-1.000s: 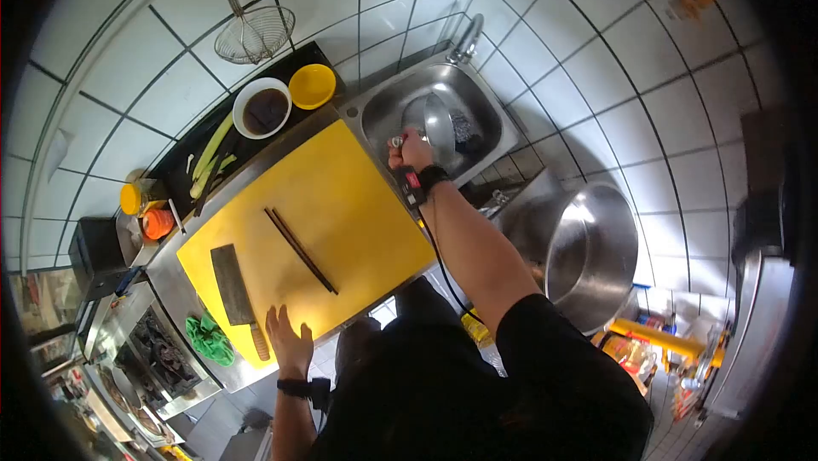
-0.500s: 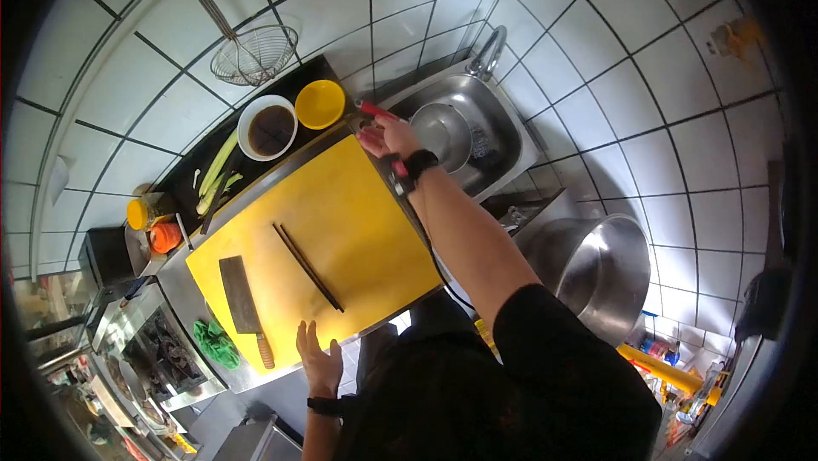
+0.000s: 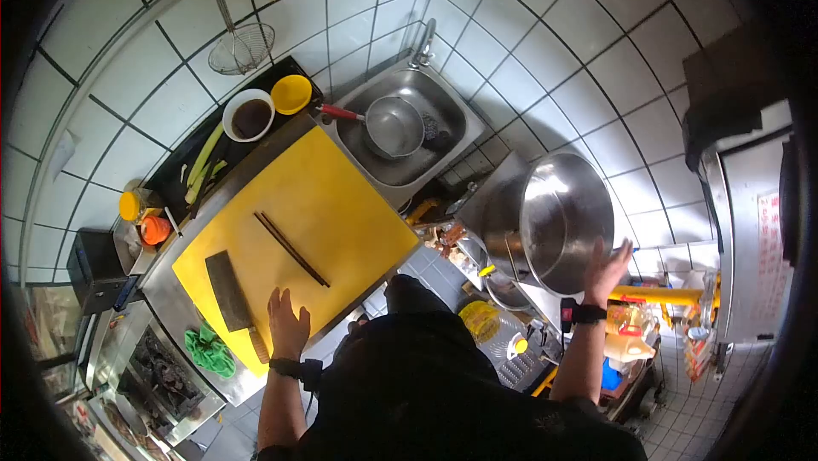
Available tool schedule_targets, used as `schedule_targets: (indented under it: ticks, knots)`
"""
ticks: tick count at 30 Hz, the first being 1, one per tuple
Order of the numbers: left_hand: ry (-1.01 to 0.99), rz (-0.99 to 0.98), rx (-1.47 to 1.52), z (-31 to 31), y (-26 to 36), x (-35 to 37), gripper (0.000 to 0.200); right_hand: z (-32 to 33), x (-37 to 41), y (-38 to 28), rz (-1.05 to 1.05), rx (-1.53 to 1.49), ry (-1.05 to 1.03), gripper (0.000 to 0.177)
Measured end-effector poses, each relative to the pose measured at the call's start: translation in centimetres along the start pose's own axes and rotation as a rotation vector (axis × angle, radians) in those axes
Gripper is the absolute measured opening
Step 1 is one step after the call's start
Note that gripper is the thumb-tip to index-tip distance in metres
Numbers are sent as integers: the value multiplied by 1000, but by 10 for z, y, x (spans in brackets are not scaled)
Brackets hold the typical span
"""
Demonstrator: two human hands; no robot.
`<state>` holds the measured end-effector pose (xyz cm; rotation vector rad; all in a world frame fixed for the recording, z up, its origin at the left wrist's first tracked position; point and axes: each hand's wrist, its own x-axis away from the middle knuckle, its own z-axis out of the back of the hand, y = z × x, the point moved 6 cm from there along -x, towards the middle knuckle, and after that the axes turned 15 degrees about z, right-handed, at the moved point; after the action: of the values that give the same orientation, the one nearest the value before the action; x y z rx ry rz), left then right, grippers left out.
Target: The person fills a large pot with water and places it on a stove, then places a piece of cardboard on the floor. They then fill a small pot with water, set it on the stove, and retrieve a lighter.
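My left hand (image 3: 287, 323) rests flat, fingers apart, on the near edge of the yellow cutting board (image 3: 341, 205), just right of the cleaver (image 3: 228, 292). A pair of dark chopsticks (image 3: 290, 249) lies in the middle of the board. My right hand (image 3: 608, 270) is open at the lower right rim of a large steel pot (image 3: 558, 218), far from the board. A small saucepan with a red handle (image 3: 385, 125) sits in the sink (image 3: 443, 116) with no hand on it.
Behind the board stand a white bowl of dark liquid (image 3: 249, 116), a yellow bowl (image 3: 291, 94) and green stalks (image 3: 200, 161). Orange-lidded jars (image 3: 145, 216) sit at the left. A wire skimmer (image 3: 239, 45) hangs on the tiled wall. A green cloth (image 3: 209, 349) lies near the counter's corner.
My right hand let go of the red-handled saucepan, left it in the sink, and swung far right to the big steel pot. My left hand stayed on the board's edge.
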<state>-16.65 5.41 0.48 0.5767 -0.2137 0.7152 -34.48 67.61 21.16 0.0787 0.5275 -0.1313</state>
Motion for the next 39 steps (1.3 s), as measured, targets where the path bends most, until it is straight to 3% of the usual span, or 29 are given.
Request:
schedule_targets:
  ticks: [2,3,5,7,8,10,11,12,15,16,17,19,21,23,25,28,31,32,33,35,37,38,39]
  knots:
    - [12,-42,-46,-7,-7,-2,55,-16,67,80,-238,229,-91,97]
    - [31,-69,-94,-9,-9,-1,57,-54,110,134,-306,267,-319,100]
    - [11,-102,-121,-12,-9,-4,59,-47,138,100,-721,-475,-405,89]
    - [1,-126,-149,-14,-10,-4,61,-84,172,81,-1171,-1445,-363,50]
    - [1,-129,-178,-16,-11,-4,62,-99,175,82,-1169,-1452,-361,50]
    - [7,-133,-208,-16,-12,-3,63,-139,160,114,-553,-906,-431,31]
    - [7,-147,-214,-16,-11,-2,63,-157,153,121,-254,-620,-441,33]
    - [8,-156,-216,-18,-10,-2,64,-176,149,130,-246,-664,-344,34]
    - [14,-140,-251,-20,-12,1,65,-146,101,64,-187,-624,-420,30]
    - [18,-127,-249,-19,-12,2,65,-196,108,88,-444,-1053,-350,22]
    - [16,-126,-237,-18,-11,3,65,-182,95,61,-437,-1056,-359,22]
    - [15,-120,-224,-17,-9,4,66,-147,44,-28,252,-488,-398,15]
    - [3,-103,-219,-16,-5,3,67,-186,20,-52,-195,-1226,-323,12]
    - [3,-77,-221,-15,-4,1,68,-146,-17,-133,-627,-1401,-432,10]
    - [1,-45,-224,-13,-2,1,69,-154,-48,-175,-656,-1373,-423,11]
    - [-35,14,-190,-9,2,1,70,-225,-79,-201,-558,-1324,-580,15]
    - [-42,62,-151,-7,4,0,70,-246,-90,-218,-510,-1330,-762,20]
    - [-42,69,-124,-7,5,0,70,-226,-91,-227,-488,-1355,-681,36]
    - [-42,75,-97,-6,6,-2,70,-225,-92,-228,-473,-1356,-697,36]
    - [-28,99,-77,-6,7,-1,69,-228,-99,-206,-437,-990,-653,64]
    - [-14,108,-52,-5,13,-5,69,-228,-130,-191,60,-503,-273,86]
    - [-10,123,-39,-3,15,-6,68,-209,-156,-205,41,-733,-281,85]
    - [-9,137,-28,-3,16,-7,67,-206,-183,-217,151,-761,-281,70]
